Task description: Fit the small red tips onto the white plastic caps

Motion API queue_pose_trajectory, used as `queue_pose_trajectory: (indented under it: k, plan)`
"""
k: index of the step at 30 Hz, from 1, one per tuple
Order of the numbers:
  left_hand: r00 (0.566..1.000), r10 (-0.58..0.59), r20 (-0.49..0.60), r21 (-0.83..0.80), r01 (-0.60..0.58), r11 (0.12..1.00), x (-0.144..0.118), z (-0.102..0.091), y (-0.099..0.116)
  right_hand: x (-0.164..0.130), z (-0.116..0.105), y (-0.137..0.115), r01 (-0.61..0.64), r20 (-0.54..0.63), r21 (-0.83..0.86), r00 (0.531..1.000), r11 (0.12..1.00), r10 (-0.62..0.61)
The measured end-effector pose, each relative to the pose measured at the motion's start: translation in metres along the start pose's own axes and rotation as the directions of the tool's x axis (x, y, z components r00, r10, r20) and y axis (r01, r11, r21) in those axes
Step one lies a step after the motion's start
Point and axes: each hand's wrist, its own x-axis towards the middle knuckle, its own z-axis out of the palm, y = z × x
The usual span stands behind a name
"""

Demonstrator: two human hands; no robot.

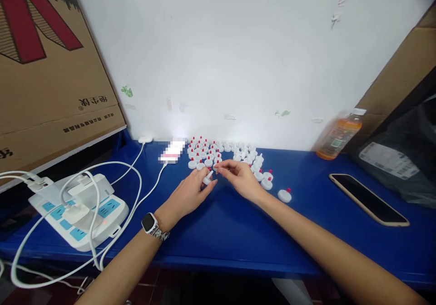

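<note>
My left hand [192,189], with a watch [149,222] on its wrist, is closed on a white nozzle cap [207,178] whose pointed spout tilts up to the right. Close beside it, my right hand [240,176] pinches with thumb and forefinger near the spout's tip; whatever is between those fingers is too small to make out. Behind both hands stand several white caps with red tips [203,151]. Farther right in the group are white caps without visible red tips [241,152]. One red-tipped cap [284,196] lies apart, right of my right wrist.
A power strip [116,221] with white cables sits on the left of the blue table [218,241]. A lit phone [173,151] is by the white wall. On the right are a dark phone [369,200], an orange drink bottle [339,137] and a dark plastic bag [408,159].
</note>
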Motion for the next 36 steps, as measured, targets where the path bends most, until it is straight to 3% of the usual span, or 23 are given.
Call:
queue_pose_trajectory:
  k: [4, 10, 18, 24, 28, 32, 36]
  plan:
    - [1.000, 0.030, 0.006, -0.008, -0.030, 1.000, -0.001, 0.000, 0.002, -0.005, 0.007, -0.004, 0.040, 0.045, 0.025, 0.998, 0.999, -0.041]
    - [0.997, 0.061, 0.041, 0.006, -0.062, 0.998, -0.003, 0.000, 0.005, -0.004, 0.009, 0.002, -0.039, 0.021, 0.202, 0.999, 0.979, 0.035]
    - [0.990, 0.133, 0.056, 0.071, -0.136, 0.988, -0.007, 0.002, 0.011, -0.009, 0.012, -0.004, -0.029, 0.016, 0.191, 1.000, 0.981, 0.026]
    - [0.991, 0.133, 0.032, 0.026, -0.134, 0.991, -0.002, 0.004, 0.008, -0.009, 0.011, -0.006, 0.047, 0.024, 0.048, 0.999, 0.998, -0.048]
    - [0.985, 0.165, -0.049, 0.092, -0.160, 0.983, 0.003, 0.006, 0.003, -0.001, -0.003, -0.006, 0.102, 0.023, -0.195, 0.995, 0.975, -0.099]
    - [0.977, 0.199, -0.072, 0.276, -0.172, 0.946, 0.003, 0.004, 0.004, 0.007, -0.017, -0.001, 0.167, 0.096, -0.500, 0.986, 0.850, -0.137]
    - [0.975, 0.203, -0.091, 0.291, -0.169, 0.942, 0.002, 0.001, 0.009, 0.017, -0.022, 0.000, 0.290, 0.220, -0.658, 0.957, 0.695, -0.191]
